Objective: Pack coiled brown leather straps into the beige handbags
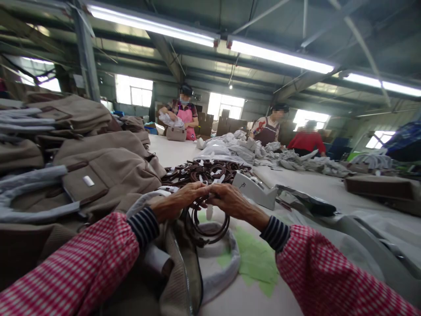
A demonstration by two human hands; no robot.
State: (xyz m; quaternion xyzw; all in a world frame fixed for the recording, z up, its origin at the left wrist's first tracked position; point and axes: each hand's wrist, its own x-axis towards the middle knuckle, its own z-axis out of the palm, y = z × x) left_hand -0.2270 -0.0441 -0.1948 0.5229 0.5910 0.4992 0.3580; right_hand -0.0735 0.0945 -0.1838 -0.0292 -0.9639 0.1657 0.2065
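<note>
Both my hands meet in the middle over a coiled dark brown strap (226, 226) that hangs in loops below them. My left hand (184, 198) and my right hand (228, 198) pinch its upper part, fingertips close together. Just beneath, a taupe bag (179, 267) lies with its zipper edge showing and a wrapped handle (235, 263) curving out to the right. Right behind my hands is a heap of more coiled brown straps (217, 169), several with white ties. What exactly my fingertips grip at the top of the coil is hidden.
Taupe bags with wrapped handles (112, 171) are piled on the left. A grey tape dispenser (255, 188) stands right of my hands, near green tape (258, 259) on the white table (276, 175). Crumpled pale covers (243, 147) lie farther back. Several people (186, 116) work beyond.
</note>
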